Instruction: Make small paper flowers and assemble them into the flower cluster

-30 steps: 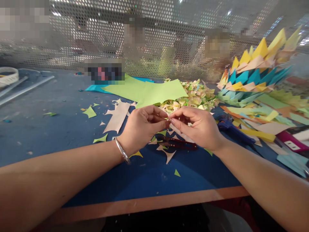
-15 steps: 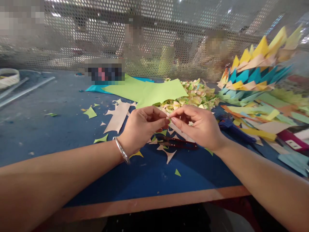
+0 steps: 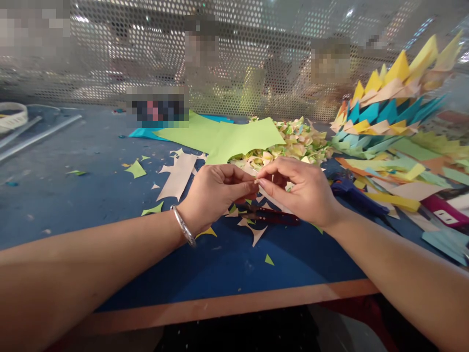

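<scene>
My left hand, with a silver bangle at its wrist, pinches a tiny pale paper piece between thumb and forefinger. From the other side, the fingertips of my right hand close on the same piece, which they mostly cover. Beneath the hands lie dark red thread snips among pale pink and green paper offcuts. A pale pink paper strip with scalloped edges rests left of my left hand. Just beyond my fingers, a light green sheet lies beside a heap of small curled paper pieces.
Right of my right hand is a blue-handled tool, probably a glue gun, near coloured paper strips and a magenta object. Spiky folded-paper tiers stand at the back right. A perforated metal screen rises behind the table.
My fingertips have shifted slightly around the tiny paper piece, still pinching it. The camera view has moved a little; the things on the table lie as before.
</scene>
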The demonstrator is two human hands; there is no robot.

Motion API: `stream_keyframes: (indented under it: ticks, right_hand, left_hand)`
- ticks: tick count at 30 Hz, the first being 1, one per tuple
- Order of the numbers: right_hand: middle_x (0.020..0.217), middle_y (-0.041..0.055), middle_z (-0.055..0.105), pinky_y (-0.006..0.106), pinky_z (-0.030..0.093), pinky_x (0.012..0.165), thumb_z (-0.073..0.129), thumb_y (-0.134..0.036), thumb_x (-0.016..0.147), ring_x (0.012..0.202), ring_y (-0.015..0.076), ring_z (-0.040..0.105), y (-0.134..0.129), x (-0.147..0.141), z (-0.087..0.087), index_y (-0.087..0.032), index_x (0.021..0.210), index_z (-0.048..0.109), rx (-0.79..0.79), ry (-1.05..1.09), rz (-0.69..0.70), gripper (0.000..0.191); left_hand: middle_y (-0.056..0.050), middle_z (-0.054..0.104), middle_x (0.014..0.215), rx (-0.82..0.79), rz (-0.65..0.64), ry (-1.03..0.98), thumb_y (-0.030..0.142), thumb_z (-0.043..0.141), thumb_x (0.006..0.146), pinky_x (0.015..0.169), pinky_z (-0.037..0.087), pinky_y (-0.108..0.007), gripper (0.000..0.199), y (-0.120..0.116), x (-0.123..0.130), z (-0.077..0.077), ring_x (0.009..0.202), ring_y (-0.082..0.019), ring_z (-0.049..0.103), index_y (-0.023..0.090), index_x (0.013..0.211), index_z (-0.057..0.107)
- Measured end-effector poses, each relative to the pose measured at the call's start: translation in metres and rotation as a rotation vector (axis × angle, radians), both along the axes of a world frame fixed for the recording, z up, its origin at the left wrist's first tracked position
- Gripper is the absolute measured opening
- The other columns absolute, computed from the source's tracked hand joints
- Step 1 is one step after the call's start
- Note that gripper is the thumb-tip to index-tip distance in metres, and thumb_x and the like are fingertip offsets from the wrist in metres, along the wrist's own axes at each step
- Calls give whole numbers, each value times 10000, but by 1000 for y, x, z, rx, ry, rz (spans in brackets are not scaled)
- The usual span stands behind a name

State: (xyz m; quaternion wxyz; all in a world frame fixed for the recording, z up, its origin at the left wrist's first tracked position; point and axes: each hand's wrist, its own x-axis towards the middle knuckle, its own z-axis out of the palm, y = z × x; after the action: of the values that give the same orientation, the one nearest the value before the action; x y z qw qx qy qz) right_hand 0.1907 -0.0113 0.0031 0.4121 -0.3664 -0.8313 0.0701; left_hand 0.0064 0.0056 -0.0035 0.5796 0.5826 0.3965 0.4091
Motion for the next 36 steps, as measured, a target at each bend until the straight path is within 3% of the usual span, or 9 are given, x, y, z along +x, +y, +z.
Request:
stream_keyframes:
  ticks: [13,18,27,36]
  right_hand:
    - [710,-9,598,231,421,542,597,-136,861,592,86,512,-1,-1,1,-170,778,628,-29,28,-8,96]
    - [744,-5,606,233,421,525,598,-171,874,588,88,509,0,0,-2,-176,825,638,-95,77,-11,63]
    - [791,14,649,239,422,516,634,-225,872,569,92,549,2,5,-4,-173,932,664,-179,89,-125,86]
    - [689,4,634,231,414,501,618,-288,900,539,91,523,7,15,0,-168,809,660,-203,98,-167,157]
  left_hand:
    - [7,692,656,-62,19,-57,173,734,742,592,540,-200,82,-1,1,1,623,-102,683,154,715,660]
    - [3,694,668,-2,18,-83,170,742,733,600,535,-206,90,2,1,-2,630,-100,674,152,729,654]
    - [-22,716,694,227,82,-14,195,721,773,667,560,-273,210,6,-3,0,702,-156,710,153,953,620]
    - [-53,735,770,257,124,167,240,718,784,671,537,-279,168,16,-9,2,746,-166,703,160,902,629]
